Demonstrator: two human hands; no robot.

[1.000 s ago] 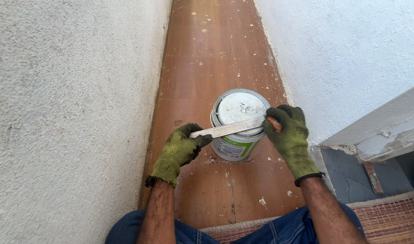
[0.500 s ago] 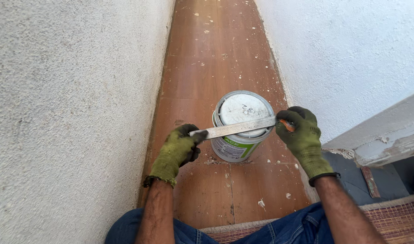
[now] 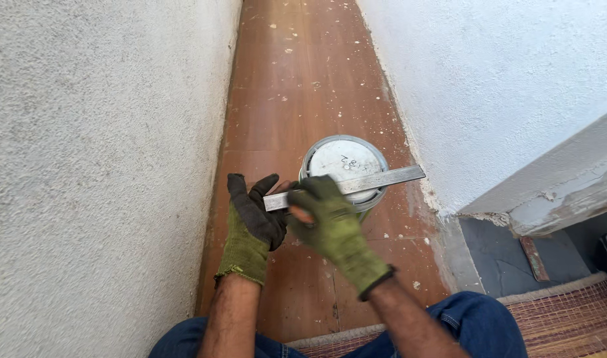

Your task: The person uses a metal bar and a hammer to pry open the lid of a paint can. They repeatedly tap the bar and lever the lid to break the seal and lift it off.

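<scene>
From the head view we look down at a round metal paint can (image 3: pixel 345 174) standing on a brown tiled floor (image 3: pixel 297 86) between two rough white walls. Its pale lid is still seated, so we cannot tell what is inside.

A flat metal bar (image 3: pixel 356 183) lies across the can's top, one end jutting past its right rim. Just left of the can, our left hand (image 3: pixel 255 222), gloved, is open with fingers spread under the bar's near end. Our right hand (image 3: pixel 330 222), also gloved, curls its fingers around that end.

We judge the opening barely begun: the lid remains to be lifted.
</scene>
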